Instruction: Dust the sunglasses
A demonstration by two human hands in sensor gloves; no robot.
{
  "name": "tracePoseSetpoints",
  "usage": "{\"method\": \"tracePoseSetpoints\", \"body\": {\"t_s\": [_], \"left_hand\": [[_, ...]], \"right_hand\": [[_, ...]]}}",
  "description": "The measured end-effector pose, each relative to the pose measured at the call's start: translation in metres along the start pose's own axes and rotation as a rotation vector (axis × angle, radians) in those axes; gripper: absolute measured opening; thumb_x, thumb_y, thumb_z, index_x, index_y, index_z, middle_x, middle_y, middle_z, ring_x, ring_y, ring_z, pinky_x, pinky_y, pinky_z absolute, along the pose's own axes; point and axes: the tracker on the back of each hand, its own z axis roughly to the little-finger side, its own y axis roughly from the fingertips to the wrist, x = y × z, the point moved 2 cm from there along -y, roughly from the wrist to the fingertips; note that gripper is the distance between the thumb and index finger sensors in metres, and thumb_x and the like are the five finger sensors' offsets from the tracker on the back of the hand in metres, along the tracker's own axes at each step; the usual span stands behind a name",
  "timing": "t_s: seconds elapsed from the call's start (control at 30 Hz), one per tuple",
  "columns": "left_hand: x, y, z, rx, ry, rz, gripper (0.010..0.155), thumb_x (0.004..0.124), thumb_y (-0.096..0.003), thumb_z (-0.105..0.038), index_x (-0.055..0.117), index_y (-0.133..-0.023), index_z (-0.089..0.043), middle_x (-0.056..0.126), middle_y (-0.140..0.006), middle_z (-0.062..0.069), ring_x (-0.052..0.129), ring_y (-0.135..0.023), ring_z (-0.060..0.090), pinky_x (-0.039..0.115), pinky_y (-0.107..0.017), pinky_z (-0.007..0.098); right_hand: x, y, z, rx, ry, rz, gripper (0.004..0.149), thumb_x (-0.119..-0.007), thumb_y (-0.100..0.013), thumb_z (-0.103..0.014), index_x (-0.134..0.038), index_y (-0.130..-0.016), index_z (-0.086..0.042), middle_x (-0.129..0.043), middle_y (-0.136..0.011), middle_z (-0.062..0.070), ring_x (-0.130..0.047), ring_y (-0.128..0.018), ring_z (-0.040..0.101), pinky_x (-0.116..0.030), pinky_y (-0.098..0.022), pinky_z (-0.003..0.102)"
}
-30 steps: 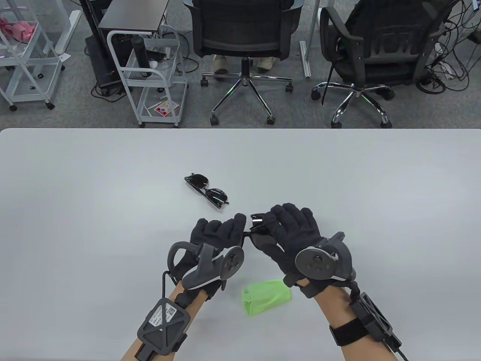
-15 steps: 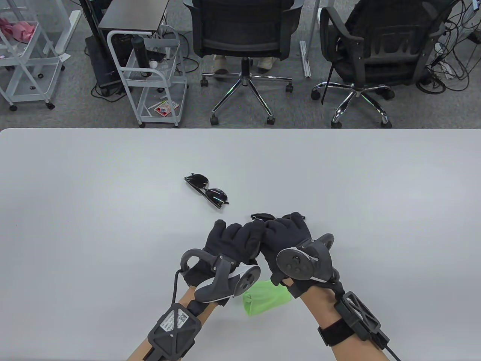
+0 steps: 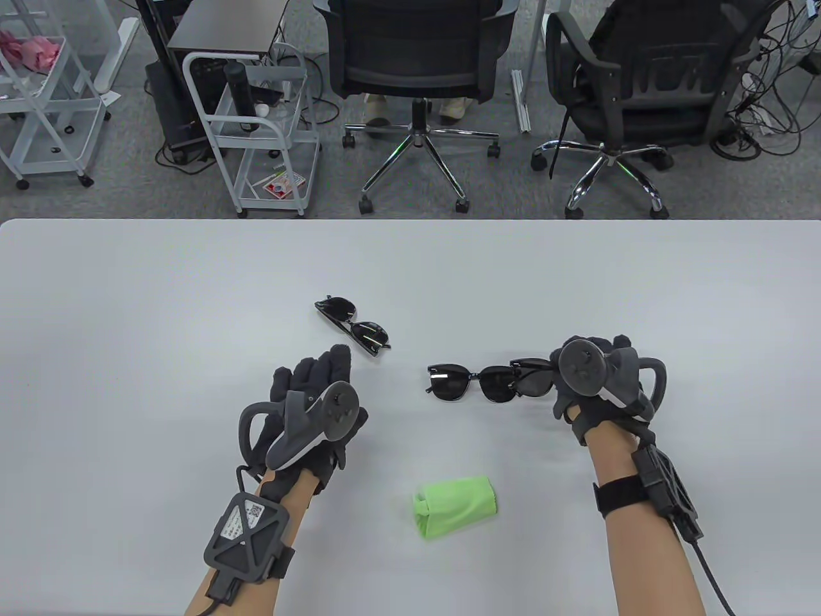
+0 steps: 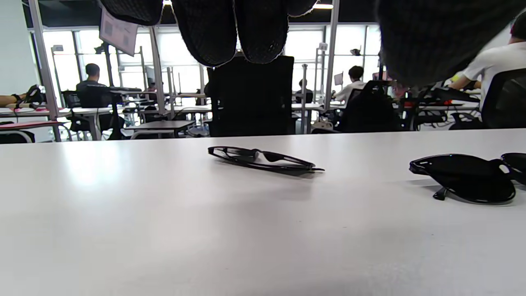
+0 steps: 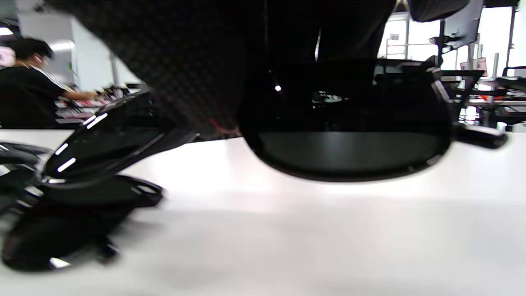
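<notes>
Three pairs of sunglasses are on the white table [image 3: 160, 308]. A thin-framed pair [image 3: 351, 326] [image 4: 263, 159] lies folded near the middle. A thick black pair [image 3: 471, 382] [image 4: 464, 177] lies lenses up between my hands. Touching its right end is another black pair [image 3: 532, 378] [image 5: 349, 135], which my right hand [image 3: 587, 375] grips by one lens, low over the table; the tracker hides those fingers from above. My left hand [image 3: 317, 378] hovers left of the black pair with fingers relaxed and holds nothing. A folded green cloth [image 3: 457, 505] lies near the front edge, touched by neither hand.
Beyond the table's far edge stand two black office chairs [image 3: 417, 58] [image 3: 648, 70] and white wire carts [image 3: 256, 128]. The left wrist view shows people seated at distant desks [image 4: 94, 82].
The hands were pressed together over black sunglasses at the centre. They have parted: the left went left and let go, the right went right still holding a pair. The green cloth is uncovered.
</notes>
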Motion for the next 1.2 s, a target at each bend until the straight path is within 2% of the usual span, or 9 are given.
{"method": "tracePoseSetpoints", "body": {"t_s": [0.17,0.57,0.7,0.8,0.9,1.0,1.07,1.13,1.2], "left_hand": [[0.005,-0.003,0.001,-0.007,-0.007,0.027,0.096,0.08,-0.0318,-0.068,0.036,-0.109,-0.032,0.059,-0.113,-0.009,0.069,-0.107,0.025,0.054,-0.077,0.057],[0.008,-0.003,-0.001,-0.002,-0.011,0.058,0.094,0.079,-0.033,-0.066,0.035,-0.109,-0.032,0.058,-0.113,-0.009,0.068,-0.107,0.025,0.054,-0.077,0.057],[0.008,-0.003,0.0,-0.004,-0.008,0.057,0.094,0.079,-0.0329,-0.067,0.035,-0.109,-0.032,0.058,-0.114,-0.01,0.068,-0.108,0.025,0.054,-0.077,0.057],[0.01,-0.003,0.0,-0.001,-0.008,0.078,0.095,0.079,-0.0326,-0.067,0.036,-0.109,-0.032,0.058,-0.114,-0.009,0.068,-0.107,0.026,0.054,-0.077,0.057],[0.013,-0.003,0.0,0.001,-0.016,0.093,0.094,0.079,-0.0327,-0.067,0.036,-0.109,-0.032,0.058,-0.114,-0.01,0.067,-0.108,0.026,0.054,-0.077,0.057],[0.014,-0.003,0.0,0.003,-0.017,0.102,0.093,0.079,-0.0327,-0.067,0.037,-0.109,-0.033,0.059,-0.113,-0.011,0.067,-0.108,0.025,0.054,-0.077,0.057],[0.014,-0.003,0.0,0.005,-0.014,0.108,0.093,0.079,-0.0326,-0.067,0.038,-0.109,-0.034,0.059,-0.113,-0.012,0.067,-0.108,0.025,0.054,-0.077,0.057],[0.015,-0.004,-0.001,0.007,-0.009,0.116,0.092,0.079,-0.0325,-0.067,0.038,-0.109,-0.034,0.06,-0.113,-0.012,0.067,-0.108,0.025,0.053,-0.077,0.057],[0.016,-0.004,-0.001,0.009,-0.008,0.126,0.093,0.078,-0.032,-0.068,0.038,-0.109,-0.034,0.059,-0.113,-0.012,0.067,-0.108,0.025,0.053,-0.077,0.057]], "right_hand": [[-0.021,-0.004,0.019,-0.068,-0.019,-0.061,0.038,-0.101,-0.034,-0.031,-0.1,-0.07,-0.02,-0.095,-0.087,0.01,-0.09,-0.081,0.042,-0.056,-0.061,0.07],[-0.041,-0.007,0.015,-0.049,0.054,-0.152,0.043,-0.098,-0.036,-0.031,-0.097,-0.077,-0.018,-0.092,-0.09,0.012,-0.087,-0.083,0.044,-0.052,-0.062,0.071],[-0.037,-0.006,0.009,-0.026,0.049,-0.184,0.05,-0.097,-0.036,-0.027,-0.091,-0.085,-0.015,-0.084,-0.097,0.015,-0.079,-0.089,0.048,-0.047,-0.061,0.072],[-0.023,0.001,-0.005,0.025,0.074,-0.189,0.055,-0.092,-0.038,-0.023,-0.084,-0.091,-0.01,-0.078,-0.1,0.021,-0.074,-0.091,0.051,-0.044,-0.061,0.074],[-0.002,0.012,-0.022,0.096,0.047,-0.155,0.062,-0.084,-0.045,-0.035,-0.072,-0.099,-0.008,-0.071,-0.104,0.024,-0.069,-0.093,0.053,-0.044,-0.06,0.073],[0.013,0.023,-0.035,0.123,-0.161,-0.188,0.074,-0.077,-0.048,-0.048,-0.057,-0.105,-0.006,-0.058,-0.109,0.027,-0.056,-0.096,0.057,-0.041,-0.06,0.072],[0.017,0.034,-0.042,0.135,-0.274,-0.248,0.079,-0.073,-0.049,-0.052,-0.049,-0.108,-0.005,-0.048,-0.11,0.029,-0.046,-0.097,0.058,-0.038,-0.06,0.073],[0.017,0.045,-0.047,0.162,-0.302,-0.285,0.084,-0.067,-0.05,-0.056,-0.04,-0.109,-0.003,-0.04,-0.111,0.03,-0.041,-0.097,0.059,-0.038,-0.06,0.073],[0.013,0.052,-0.049,0.166,-0.33,-0.283,0.086,-0.067,-0.049,-0.057,-0.037,-0.108,-0.002,-0.037,-0.111,0.031,-0.038,-0.097,0.06,-0.037,-0.06,0.073]]}}
